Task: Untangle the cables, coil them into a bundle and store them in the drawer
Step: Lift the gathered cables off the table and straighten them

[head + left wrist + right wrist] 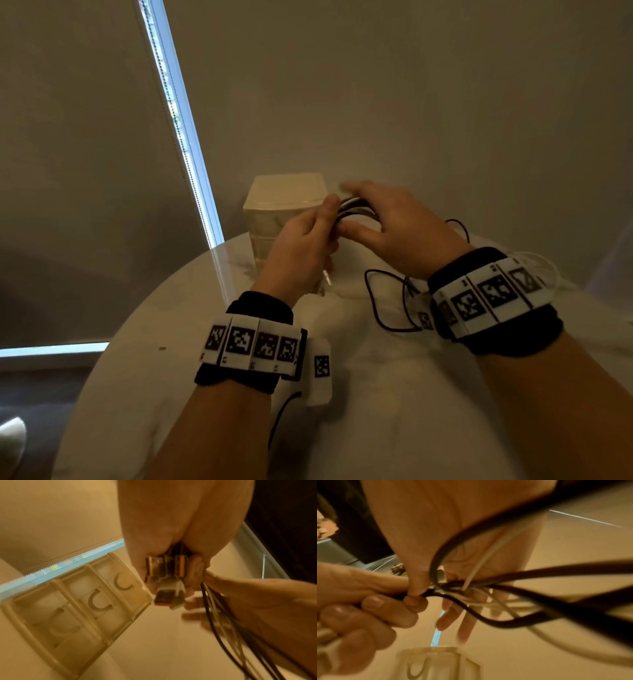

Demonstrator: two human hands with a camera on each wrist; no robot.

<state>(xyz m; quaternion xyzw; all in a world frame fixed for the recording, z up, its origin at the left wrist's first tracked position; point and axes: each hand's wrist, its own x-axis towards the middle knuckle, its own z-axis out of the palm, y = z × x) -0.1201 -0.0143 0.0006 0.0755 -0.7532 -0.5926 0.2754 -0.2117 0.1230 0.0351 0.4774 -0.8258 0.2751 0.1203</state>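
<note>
Cables, black and white strands bunched, pinched in left hand grip; right hand spread wide.

Left hand, right hand: bare, forearms unsleeved. Each wrist: black fabric band carrying row of white tiles printed with black square-code markers.

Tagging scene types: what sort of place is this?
Likely a home or small office room, not a lab: a round marble-look table, a small plastic drawer unit on it, and a roller blind over a window beside the table.
</note>
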